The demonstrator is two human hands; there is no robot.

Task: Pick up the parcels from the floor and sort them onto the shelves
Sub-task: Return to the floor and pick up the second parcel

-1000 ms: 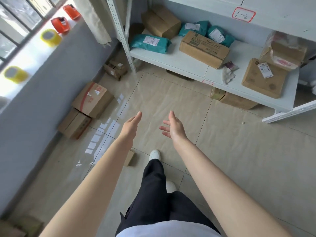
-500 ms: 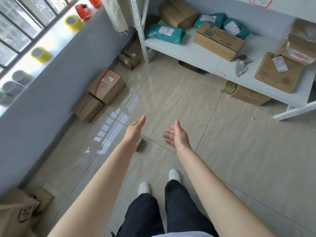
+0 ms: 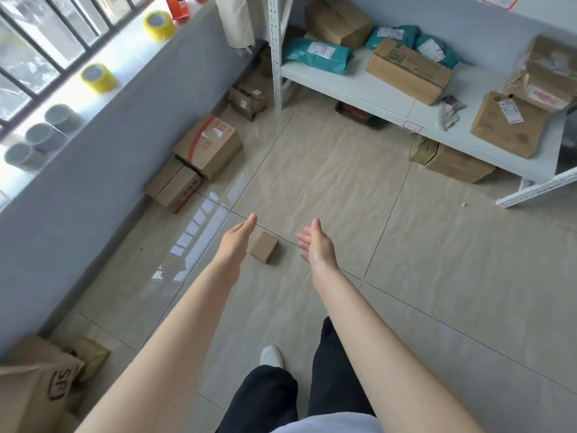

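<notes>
A small brown cardboard parcel (image 3: pixel 264 247) lies on the tiled floor between my two hands. My left hand (image 3: pixel 235 240) is just left of it, fingers straight and together, holding nothing. My right hand (image 3: pixel 316 245) is to its right, palm turned inward, fingers spread, empty. Neither hand touches the parcel. The white shelf (image 3: pixel 352 84) at the upper right carries teal mailer bags (image 3: pixel 318 54) and several brown boxes (image 3: pixel 409 71).
Two cardboard boxes (image 3: pixel 208 146) (image 3: pixel 172 187) sit along the grey wall at left, another small box (image 3: pixel 248 100) by the shelf post. A box (image 3: pixel 452 162) lies under the shelf. A brown bag (image 3: pixel 34 392) stands at lower left. Tape rolls (image 3: pixel 98 78) line the windowsill.
The view has pulled back and turned left. The small parcel, earlier hidden behind my left hand, now shows between both hands, which have stretched further forward.
</notes>
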